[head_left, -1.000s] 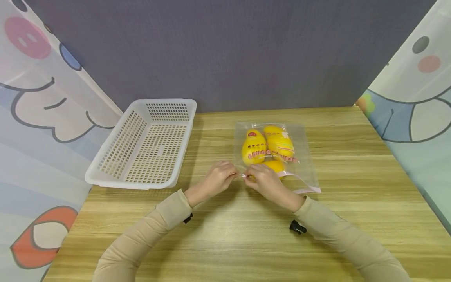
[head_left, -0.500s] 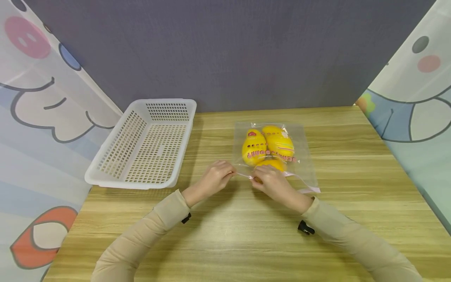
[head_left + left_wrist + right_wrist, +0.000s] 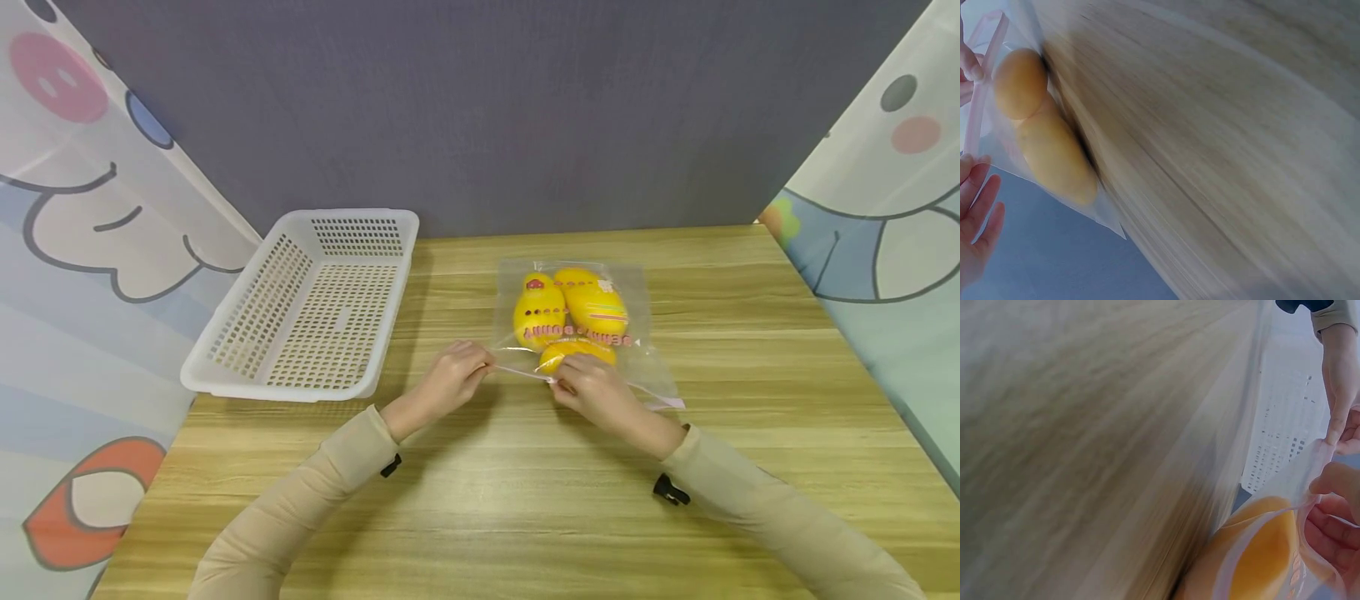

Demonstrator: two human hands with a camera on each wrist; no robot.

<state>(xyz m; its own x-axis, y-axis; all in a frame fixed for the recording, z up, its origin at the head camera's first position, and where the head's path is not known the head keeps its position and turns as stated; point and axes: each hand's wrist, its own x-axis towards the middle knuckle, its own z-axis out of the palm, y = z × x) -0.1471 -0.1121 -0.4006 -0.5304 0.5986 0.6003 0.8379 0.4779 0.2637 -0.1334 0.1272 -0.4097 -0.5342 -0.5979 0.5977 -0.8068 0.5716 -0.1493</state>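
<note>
A clear resealable bag [image 3: 636,287] with pink lettering lies on the wooden table, its mouth toward me. Inside are three yellow mangoes [image 3: 592,304]: two side by side at the back, one near the mouth. My left hand [image 3: 452,379] pinches the mouth's left corner between thumb and fingertips. Farther right along the pink seal strip [image 3: 517,372], my right hand [image 3: 600,398] pinches the edge in front of the nearest mango. Between the hands the strip is stretched straight. On the right side the mouth gapes, and the right wrist view shows a mango [image 3: 1263,556] through that gap.
A white perforated plastic basket [image 3: 390,333] stands at the left on the table [image 3: 480,517], holding nothing. A dark grey panel [image 3: 480,117] rises behind the table's back edge. Cartoon-printed curtains [image 3: 75,317] hang at both sides.
My right hand has slid rightward along the bag's seal strip, away from the left hand, so a longer stretch of strip shows between them. My left hand has shifted slightly left, keeping its pinch.
</note>
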